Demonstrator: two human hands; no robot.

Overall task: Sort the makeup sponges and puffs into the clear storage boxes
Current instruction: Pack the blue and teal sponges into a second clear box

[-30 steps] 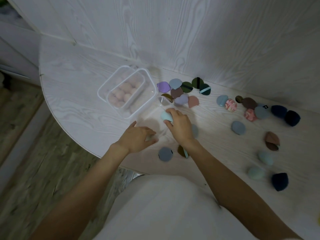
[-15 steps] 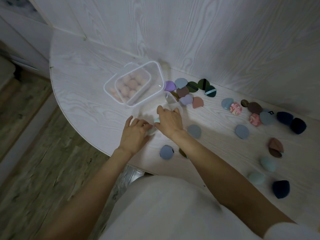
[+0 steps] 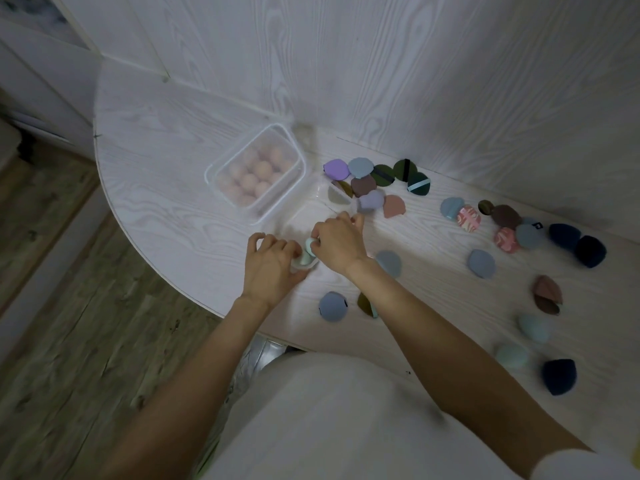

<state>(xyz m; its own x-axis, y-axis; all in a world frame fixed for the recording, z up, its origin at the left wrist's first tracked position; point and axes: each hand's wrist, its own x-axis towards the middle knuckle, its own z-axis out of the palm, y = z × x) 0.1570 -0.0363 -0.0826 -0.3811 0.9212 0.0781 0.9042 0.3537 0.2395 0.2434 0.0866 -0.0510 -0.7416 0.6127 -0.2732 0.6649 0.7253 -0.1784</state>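
Head view. Since a second ago the right hand has carried the pale mint teardrop sponge leftward and toward the near edge of the white wood-grain counter, from in front of the puff cluster to the near-left corner of the empty clear plastic storage box. The left hand has closed in from the left to meet it.

Now: right fingers curled, pinching the mint sponge from the right. Left fingers curled at the box's near-left corner, touching box or sponge; which one cannot be told, the wall being transparent and blurred. The sponge sits between the two hands, low over that corner; not clear whether it is inside yet.

Filled clear storage box of pink round sponges stands far-left of the hands, apart.

Judgement: first mint sponge is being seated in the second box, so sorting of a new colour group is beginning. Two more pale blue-green sponges lie well apart at near right; flat puffs unsorted.
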